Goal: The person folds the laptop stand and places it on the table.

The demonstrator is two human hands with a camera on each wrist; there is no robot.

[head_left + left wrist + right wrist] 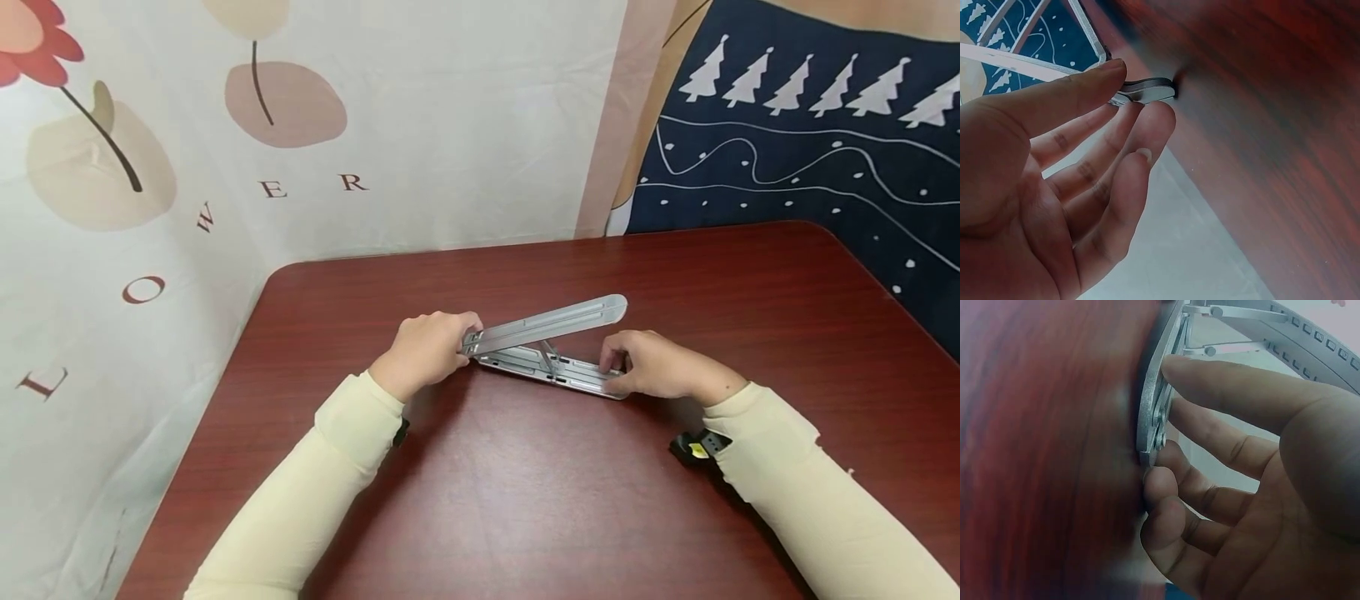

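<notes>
A silver folding laptop stand (551, 325) lies on the table, spread into a sideways V with its joint on the left. Its upper arm slants up to the right, and a thin strut (550, 354) links it to the lower bars (577, 377). At the joint, my left hand (427, 346) pinches the stand between thumb and fingers; the left wrist view shows the rounded end (1150, 90) there. My right hand (663, 364) grips the right end of the lower bars by their edges. Slots (1316, 337) along the raised arm show in the right wrist view.
The dark red wooden table (480, 500) has rounded back corners. Behind and left of it hangs a pale printed curtain (480, 125); a navy cloth with white trees (795, 158) hangs at the back right. Each wrist carries a small black device (701, 447).
</notes>
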